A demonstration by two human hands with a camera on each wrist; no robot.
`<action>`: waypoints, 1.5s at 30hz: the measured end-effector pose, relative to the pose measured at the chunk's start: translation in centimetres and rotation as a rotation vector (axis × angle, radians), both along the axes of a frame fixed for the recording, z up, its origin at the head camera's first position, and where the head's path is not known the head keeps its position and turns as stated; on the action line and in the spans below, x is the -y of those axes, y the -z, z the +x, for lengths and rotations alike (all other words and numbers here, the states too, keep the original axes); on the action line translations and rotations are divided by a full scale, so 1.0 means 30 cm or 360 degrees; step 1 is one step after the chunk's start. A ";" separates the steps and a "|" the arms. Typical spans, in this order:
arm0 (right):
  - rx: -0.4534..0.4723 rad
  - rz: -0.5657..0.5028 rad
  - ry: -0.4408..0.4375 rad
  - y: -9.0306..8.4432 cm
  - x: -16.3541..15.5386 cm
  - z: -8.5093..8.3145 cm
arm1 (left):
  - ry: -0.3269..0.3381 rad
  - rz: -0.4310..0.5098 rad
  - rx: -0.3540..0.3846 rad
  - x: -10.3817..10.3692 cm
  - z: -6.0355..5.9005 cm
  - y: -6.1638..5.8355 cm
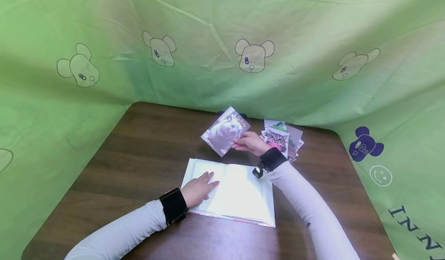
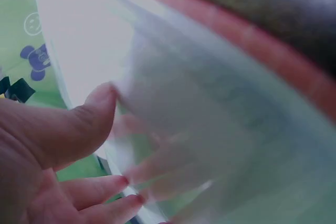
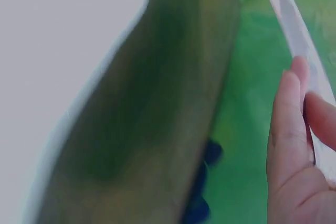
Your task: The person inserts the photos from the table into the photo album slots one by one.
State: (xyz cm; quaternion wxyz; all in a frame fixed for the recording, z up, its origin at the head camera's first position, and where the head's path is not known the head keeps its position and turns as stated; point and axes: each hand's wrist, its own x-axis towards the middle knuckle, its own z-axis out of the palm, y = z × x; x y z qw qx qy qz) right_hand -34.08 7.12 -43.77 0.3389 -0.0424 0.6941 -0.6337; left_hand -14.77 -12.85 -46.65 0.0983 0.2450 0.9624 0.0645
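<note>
Left hand lies flat and open on the photo album; right hand pinches a glossy photo above the table.

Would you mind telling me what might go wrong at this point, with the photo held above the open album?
The right hand pinches the glossy photo only at one edge, so it may slip or bend. The left hand rests flat on the album; if it lifts, the pages may flip shut. The right sleeve passes close to the loose photo pile and could scatter it.
</note>
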 end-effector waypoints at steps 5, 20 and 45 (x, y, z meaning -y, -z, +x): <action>0.0170 -0.0114 0.0140 0.076 0.075 0.022 | -0.0006 0.0059 0.0006 0.003 0.001 0.012; 0.0232 -0.0032 0.0146 0.140 0.117 0.041 | -0.0030 0.0112 0.0046 0.009 -0.001 0.025; 0.0264 0.0000 0.0069 0.140 0.115 0.033 | -0.0043 0.0094 0.0066 0.015 0.000 0.031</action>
